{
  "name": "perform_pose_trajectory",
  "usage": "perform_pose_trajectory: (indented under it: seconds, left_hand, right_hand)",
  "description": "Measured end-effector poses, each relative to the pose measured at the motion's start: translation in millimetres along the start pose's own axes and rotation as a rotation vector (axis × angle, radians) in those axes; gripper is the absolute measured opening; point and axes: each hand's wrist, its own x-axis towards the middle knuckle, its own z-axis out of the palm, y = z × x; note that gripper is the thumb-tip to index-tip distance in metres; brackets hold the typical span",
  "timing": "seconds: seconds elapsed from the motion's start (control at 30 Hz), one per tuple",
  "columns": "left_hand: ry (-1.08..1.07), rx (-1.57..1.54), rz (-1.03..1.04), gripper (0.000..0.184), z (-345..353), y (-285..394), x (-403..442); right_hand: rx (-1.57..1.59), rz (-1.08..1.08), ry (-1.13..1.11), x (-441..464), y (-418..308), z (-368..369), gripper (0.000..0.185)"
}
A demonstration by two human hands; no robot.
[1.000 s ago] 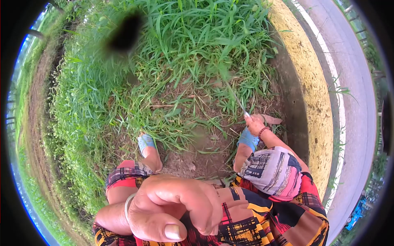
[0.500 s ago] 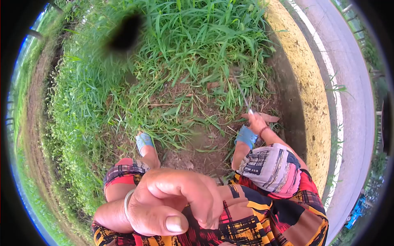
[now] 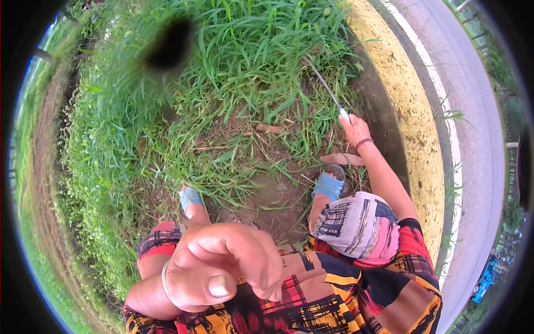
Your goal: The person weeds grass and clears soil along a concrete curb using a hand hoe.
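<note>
My right hand [image 3: 356,129] is closed around the pale grip of a thin metal hand tool [image 3: 325,86]. Its straight shaft reaches forward and left, and its far end sits among the green grass [image 3: 261,39], where its shape is unclear. A dark beaded band circles that wrist. Close to the camera, my left hand [image 3: 225,264] is loosely curled over my lap, thumb apart from the bent fingers, with nothing visible in it. Cut grass [image 3: 233,147] lies scattered over bare soil [image 3: 278,195] between my feet in blue sandals [image 3: 328,186].
A yellow-topped concrete curb [image 3: 411,94] runs along my right, with the paved road [image 3: 473,111] beyond. Near my right foot lies a flat brownish piece [image 3: 342,159], and a brown chunk [image 3: 270,128] rests on the soil. Taller weeds [image 3: 94,167] grow to the left. A dark smudge obscures the upper left.
My right hand and the tool have moved forward, away from my right foot, into the grass farther ahead. My left hand keeps its loose curl and shifts slightly left in view.
</note>
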Motion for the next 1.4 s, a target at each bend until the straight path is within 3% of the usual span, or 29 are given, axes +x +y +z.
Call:
perform_pose_trajectory:
  seconds: [0.13, 0.2, 0.37, 0.5, 0.57, 0.67, 0.73, 0.83, 0.87, 0.9, 1.03, 1.17, 1.27, 1.4]
  left_hand:
    - [0.005, 0.009, -0.014, 0.029, -0.2, -1.6, 2.3]
    - [0.023, 0.002, 0.005, 0.027, -0.8, -1.3, 1.3]
    - [-0.015, -0.033, 0.054, 0.025, -0.6, -0.8, -4.7]
    - [-0.051, -0.001, 0.037, 0.025, -1.7, -3.8, -2.2]
    - [0.017, -0.013, -0.006, 0.028, 0.1, -2.3, -0.3]
    - [0.048, -0.031, -0.009, 0.027, 0.2, -2.4, 3.7]
    - [0.048, -0.036, -0.015, 0.026, -1.3, -4.9, 4.9]
    - [0.040, -0.039, -0.026, 0.025, -3.4, -5.2, 6.4]
    - [0.038, -0.039, -0.036, 0.025, -3.0, -6.0, 6.2]
    - [0.036, -0.043, -0.043, 0.025, -2.0, -7.2, 6.6]
    - [0.005, -0.046, -0.059, 0.026, 0.8, -8.9, 13.7]
    - [-0.010, -0.023, -0.072, 0.026, 3.0, -12.9, 17.9]
    - [0.012, 0.019, -0.078, 0.027, -1.0, -14.1, 22.0]
    - [0.078, 0.022, -0.035, 0.027, -6.0, -19.7, 24.4]
  right_hand:
    - [-0.256, 0.278, -0.129, -8.2, 24.6, -8.2, 0.052]
    - [-0.232, 0.376, -0.117, -37.8, 45.0, -0.8, 0.052]
    - [0.015, 0.382, -0.026, -93.4, 69.7, 20.9, 0.048]
    - [0.138, 0.281, 0.021, -63.0, 37.5, -4.1, 0.048]
    - [0.074, 0.227, 0.141, -27.1, 23.8, -2.8, 0.051]
    - [-0.080, 0.333, 0.144, 6.9, 7.4, -3.1, 0.052]
    - [-0.097, 0.364, 0.037, 4.7, 19.4, 17.6, 0.054]
    - [0.064, 0.395, 0.044, -29.3, 20.6, 66.4, 0.053]
    - [0.088, 0.408, 0.055, -41.4, 16.2, 69.9, 0.052]
    - [0.081, 0.258, 0.005, -52.7, 25.2, 74.8, 0.049]
    - [0.318, 0.317, -0.235, -69.8, 8.8, 47.3, 0.051]
    - [-0.009, 0.192, -0.256, -73.8, -18.7, 11.0, 0.052]
    - [0.032, 0.145, -0.121, -66.2, -16.9, 9.6, 0.051]
    - [0.238, 0.065, 0.264, -31.4, -15.4, -20.0, 0.045]
